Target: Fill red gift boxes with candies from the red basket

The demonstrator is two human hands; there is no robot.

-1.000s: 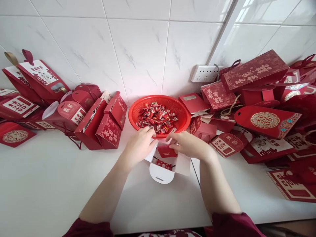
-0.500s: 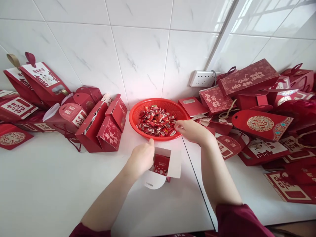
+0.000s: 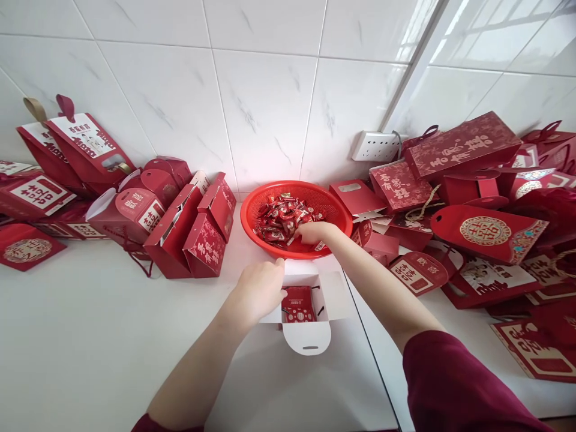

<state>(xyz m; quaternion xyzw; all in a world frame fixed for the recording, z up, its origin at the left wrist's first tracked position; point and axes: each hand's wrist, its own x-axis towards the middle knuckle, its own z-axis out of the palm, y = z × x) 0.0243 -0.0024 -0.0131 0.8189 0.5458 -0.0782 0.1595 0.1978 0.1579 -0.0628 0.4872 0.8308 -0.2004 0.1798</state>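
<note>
An open gift box (image 3: 333, 300), white inside, stands on the table with its flaps spread outward. At its bottom lies a red printed packet (image 3: 299, 303). My left hand (image 3: 261, 291) is closed on the box's left side, with the thumb and finger at the wall. Beyond the box sits a red plastic basket (image 3: 252, 195) with many red-wrapped candies (image 3: 283, 219) in it. My right hand (image 3: 312, 233) is down in the basket with curled fingers among the candies. Its fingertips are partly hidden, so what they grasp does not show.
Red gift boxes (image 3: 204, 252) stand in a group on the left. More red boxes (image 3: 490, 234) are piled on the right. Behind the basket rises a tiled wall (image 3: 270, 108) with a white power strip (image 3: 377, 146). A seam runs along the table right of the open box.
My right hand has moved from the basket's right rim leftward in among the candies. The open box has turned, and its flaps now point outward differently. My left hand stays at its left side.
</note>
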